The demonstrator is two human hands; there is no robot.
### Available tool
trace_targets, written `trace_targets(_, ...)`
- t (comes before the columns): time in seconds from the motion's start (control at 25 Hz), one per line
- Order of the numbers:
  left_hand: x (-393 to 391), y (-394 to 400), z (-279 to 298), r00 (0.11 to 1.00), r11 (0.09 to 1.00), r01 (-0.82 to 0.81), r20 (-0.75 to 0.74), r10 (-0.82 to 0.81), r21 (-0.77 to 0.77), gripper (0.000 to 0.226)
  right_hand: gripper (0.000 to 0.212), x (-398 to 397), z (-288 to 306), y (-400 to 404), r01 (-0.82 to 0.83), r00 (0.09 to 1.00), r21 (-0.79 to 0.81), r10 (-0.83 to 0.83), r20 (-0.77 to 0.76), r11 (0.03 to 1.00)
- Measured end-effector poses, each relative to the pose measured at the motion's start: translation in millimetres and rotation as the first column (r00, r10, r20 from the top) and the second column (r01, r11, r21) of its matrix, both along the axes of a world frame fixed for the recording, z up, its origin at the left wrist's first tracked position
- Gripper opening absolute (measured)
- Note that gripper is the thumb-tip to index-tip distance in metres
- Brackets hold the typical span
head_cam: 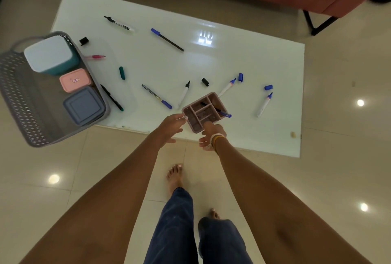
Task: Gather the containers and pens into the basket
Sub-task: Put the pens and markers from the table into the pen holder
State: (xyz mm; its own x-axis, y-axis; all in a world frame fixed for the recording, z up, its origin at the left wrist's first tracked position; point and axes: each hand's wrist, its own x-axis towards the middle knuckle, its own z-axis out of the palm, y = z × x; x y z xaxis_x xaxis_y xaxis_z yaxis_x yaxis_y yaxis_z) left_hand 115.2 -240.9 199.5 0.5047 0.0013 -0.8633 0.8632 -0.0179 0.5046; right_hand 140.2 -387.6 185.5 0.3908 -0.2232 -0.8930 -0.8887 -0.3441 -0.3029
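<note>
Pink organizer (pixel 204 113) sits near the table's (pixel 232 52) front edge w/ a blue-capped pen (pixel 218 111) lying in it. Right hand (pixel 209 133) grips its near wall, prob. one finger inside. Left hand (pixel 172 125) touches its left corner; can't tell if pinching. Basket (pixel 25 105) at left holds 3 containers (pixel 75 79).

Arms reach toward 12 o'clock. The left hand (pixel 172 125) points loose fingers to 2 o'clock; right hand (pixel 209 134) just beside it, grip unclear.

Dim warm light, ceiling-lamp glare on glossy floor (pixel 360 102), wide-angle edge distortion
</note>
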Motion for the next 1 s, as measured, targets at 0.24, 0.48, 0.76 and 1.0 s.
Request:
trace_targets(0.24, 36, 24, 12, 0.988, 0.959, -0.115, 0.134, 0.083, 0.259, 0.030, 0.025, 66, 36, 6, -0.107, 0.937, -0.261, 0.185, 0.298, 0.960)
trace_targets(0.48, 67, 26, -25, 0.984, 0.928, -0.075, 0.180, 0.009, 0.365, 0.028, 0.018, 124, -3, 32, -0.344, 0.782, -0.420, 0.504, 0.366, 0.840)
trace_targets(0.76, 103, 7, -81, 0.969, 0.837, -0.152, 0.247, 0.021, 0.526, 0.021, 0.035, 176, -82, 20, -0.510, 0.652, -0.455, 0.673, 0.350, 0.730)
trace_targets(1.0, 119, -5, -113, 0.978, 0.805, 0.021, 0.156, -0.141, 0.592, 0.042, 0.022, 199, -111, 21, -0.615, 0.549, -0.383, 0.723, 0.419, 0.689)
